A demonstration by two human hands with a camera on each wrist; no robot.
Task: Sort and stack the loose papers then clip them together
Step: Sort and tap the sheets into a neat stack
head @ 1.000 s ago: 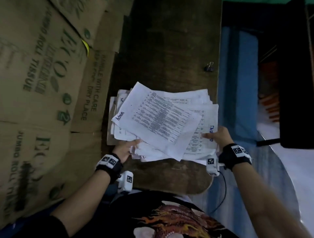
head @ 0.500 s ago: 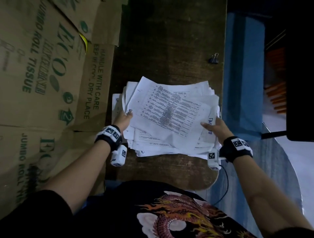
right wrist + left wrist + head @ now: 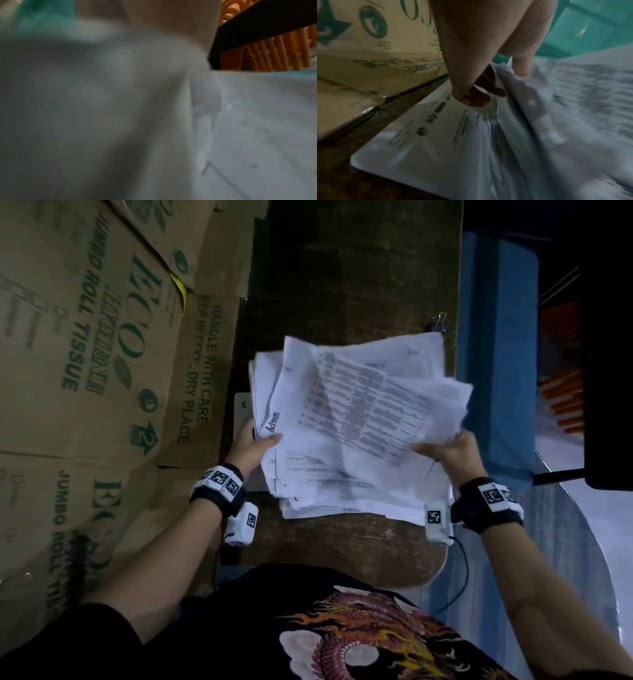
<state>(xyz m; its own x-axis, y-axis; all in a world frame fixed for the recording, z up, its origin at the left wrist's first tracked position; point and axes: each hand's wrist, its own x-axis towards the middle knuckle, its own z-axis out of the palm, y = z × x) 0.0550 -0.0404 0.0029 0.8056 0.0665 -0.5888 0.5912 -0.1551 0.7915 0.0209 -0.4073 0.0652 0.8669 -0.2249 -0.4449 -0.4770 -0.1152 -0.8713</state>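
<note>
A loose, uneven stack of printed white papers (image 3: 349, 419) is lifted off the narrow dark wooden table (image 3: 342, 268). My left hand (image 3: 251, 445) grips the stack's left edge, thumb on top near the word "Admin". The left wrist view shows that hand (image 3: 479, 86) with its fingers curled under the sheets (image 3: 556, 121). My right hand (image 3: 445, 448) grips the right edge, where the sheets curl up. One sheet (image 3: 423, 135) lies flat on the table below. A black binder clip (image 3: 438, 322) sits by the table's right edge, beyond the papers. The right wrist view is a blur of white paper (image 3: 102, 108).
Flattened brown cardboard boxes (image 3: 96, 364) printed in green line the table's left side. A blue surface (image 3: 493, 337) runs along the right, with a dark shelf (image 3: 609, 371) and orange items (image 3: 565, 402) beyond it.
Both hands have raised the stack off the table and drawn it together. The left hand slid up the left edge to a higher grip, and the right edge of the sheets now curls upward.
</note>
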